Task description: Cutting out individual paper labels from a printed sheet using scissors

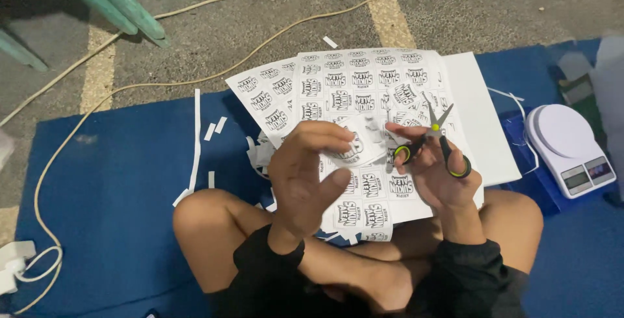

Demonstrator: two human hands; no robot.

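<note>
Scissors [434,141] (black, green-lined handles), blades parted, sit gripped in the right hand [437,173] above printed sticker sheets [364,90]; left hand [305,178] pinches a cut sticker piece [359,144] just beside them, fingers curled.

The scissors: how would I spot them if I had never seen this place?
Find the blue mat on the pavement, where a seated person has printed sticker sheets spread before their knees. Above those sheets, the right hand holds the scissors, blades open and pointing away. They are the only tool in hand, with black handles lined in bright yellow-green, unlike the paper piece in the left hand.
</note>
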